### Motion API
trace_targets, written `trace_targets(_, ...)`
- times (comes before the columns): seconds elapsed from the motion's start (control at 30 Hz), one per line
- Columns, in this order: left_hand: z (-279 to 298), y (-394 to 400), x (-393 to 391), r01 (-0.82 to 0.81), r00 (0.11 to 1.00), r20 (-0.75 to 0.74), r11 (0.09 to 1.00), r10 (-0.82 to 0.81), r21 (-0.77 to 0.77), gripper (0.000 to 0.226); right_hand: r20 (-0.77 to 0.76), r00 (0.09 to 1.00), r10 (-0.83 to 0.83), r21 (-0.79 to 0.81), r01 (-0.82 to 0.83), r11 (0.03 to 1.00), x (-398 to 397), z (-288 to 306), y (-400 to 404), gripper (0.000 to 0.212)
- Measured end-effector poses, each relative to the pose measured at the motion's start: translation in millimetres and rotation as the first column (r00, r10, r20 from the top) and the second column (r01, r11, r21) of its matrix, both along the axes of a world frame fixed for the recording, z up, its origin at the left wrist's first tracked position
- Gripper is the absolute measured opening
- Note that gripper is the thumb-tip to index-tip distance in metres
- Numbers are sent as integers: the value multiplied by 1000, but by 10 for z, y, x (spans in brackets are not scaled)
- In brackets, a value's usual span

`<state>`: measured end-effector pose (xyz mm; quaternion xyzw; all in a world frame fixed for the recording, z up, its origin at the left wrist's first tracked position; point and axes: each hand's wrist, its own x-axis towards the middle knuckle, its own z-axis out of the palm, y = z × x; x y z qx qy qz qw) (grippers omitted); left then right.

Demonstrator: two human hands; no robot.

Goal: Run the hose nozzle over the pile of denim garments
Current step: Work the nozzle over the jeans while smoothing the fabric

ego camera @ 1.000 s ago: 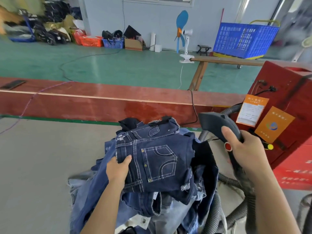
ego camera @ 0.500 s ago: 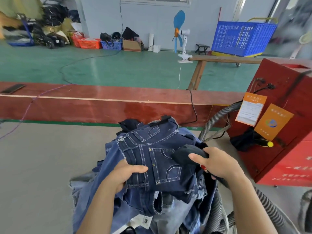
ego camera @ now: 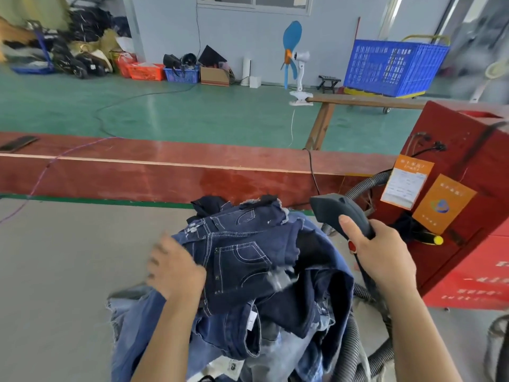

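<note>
The pile of denim garments [ego camera: 253,285] is sitting heaped on the grey table [ego camera: 60,271], toward its right side, with a wide bare stretch of table lying open to the left. Behind the pile a red board [ego camera: 165,172] is running across as the table's far edge, and beyond it the green floor [ego camera: 192,111] is spreading out to the back wall. To the right, a red machine [ego camera: 468,194] is standing close beside the pile, leaving only a narrow gap where the grey ribbed hose [ego camera: 349,351] is curling down.

The person's left hand [ego camera: 176,271] is lying over the left edge of the top dark jeans, fingers curling into the cloth and gripping it; the hand is a bit blurred. The right hand [ego camera: 382,257] is wrapping around the handle of the dark hose nozzle [ego camera: 338,213], thumb lying along its side just above a red button [ego camera: 351,246]. The nozzle is being held up beside the pile's upper right edge, its broad head pointing away toward the red board, apart from the denim. Both forearms are reaching in from the bottom.
</note>
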<state>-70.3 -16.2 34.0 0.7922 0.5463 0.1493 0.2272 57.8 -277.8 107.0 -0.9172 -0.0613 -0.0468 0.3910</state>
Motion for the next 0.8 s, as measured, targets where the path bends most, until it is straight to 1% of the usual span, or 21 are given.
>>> trace_targets(0.03,61,-89,62,53,985,155,982,-81,179,73,-2,1000,4,-4,-4,1000,-6,3,5,52)
trace_targets(0.07,145,-210,113,148,919,321,956,-228,253,57,-5,1000,8,-3,-8,1000,-11,3,11,52)
trace_targets(0.1,189,-334,158,305,813,442,924,-379,231,43,-8,1000,10,1,-10,1000,-17,0,16,53)
trace_targets(0.13,204,-473,198,507,713,479,849,-511,150,38,-9,1000,8,6,-8,1000,-14,-4,25,52)
trace_targets(0.17,176,-598,240,705,630,420,708,-653,43,48,-12,1000,6,8,-6,1000,-14,-12,25,52)
trace_targets(0.2,127,-703,280,839,533,249,543,-808,-33,62,-18,1000,5,6,-4,1000,-6,-18,30,52)
trace_targets(0.23,47,-773,322,902,427,20,425,-904,-76,69,-27,1000,6,-1,-6,1000,0,-25,31,51)
trace_targets(0.27,-39,-805,361,931,342,-162,357,-926,-72,62,-37,999,8,-12,-8,1000,6,-33,29,51)
trace_targets(0.3,-88,-814,387,943,303,-251,327,-919,-60,45,-50,999,10,-25,-12,1000,9,-41,23,50)
trace_targets(0.33,-117,-818,402,941,297,-280,330,-913,-77,34,-66,998,20,-30,-22,999,9,-49,12,50)
trace_targets(0.4,-195,-821,404,912,313,-244,362,-918,-193,40,-108,992,71,-17,-73,997,9,-62,-5,50)
trace_targets(0.43,-214,-827,403,895,310,-217,361,-926,-263,39,-130,986,105,-15,-108,994,9,-66,-2,51)
trace_targets(0.5,-193,-817,412,860,300,-151,336,-942,-385,29,-179,970,167,-47,-178,983,8,-93,27,49)
trace_targets(0.57,-105,-772,450,824,295,-95,303,-951,-478,18,-249,946,207,-125,-243,962,3,-142,61,47)
trace_targets(0.6,-38,-739,487,822,328,-73,323,-942,-469,13,-293,931,219,-171,-276,946,-2,-170,59,47)
trace_targets(0.63,2,-685,553,832,406,-51,392,-912,-392,12,-337,914,228,-210,-308,928,-3,-196,45,46)
trace_targets(0.67,33,-622,640,827,512,-29,502,-858,-254,14,-370,900,230,-238,-331,913,-3,-215,17,46)
trace_targets(0.7,44,-554,743,784,617,7,614,-787,-93,15,-389,892,228,-253,-341,905,2,-225,-20,45)
trace_targets(0.73,55,-497,856,716,695,64,698,-716,26,13,-395,891,224,-259,-341,904,12,-226,-57,46)
trace_targets(0.77,59,-451,980,657,741,121,751,-660,75,15,-391,893,222,-257,-337,906,25,-226,-86,47)
trace_targets(0.8,72,-415,1115,627,761,150,775,-631,76,22,-382,897,222,-251,-332,909,39,-224,-107,48)
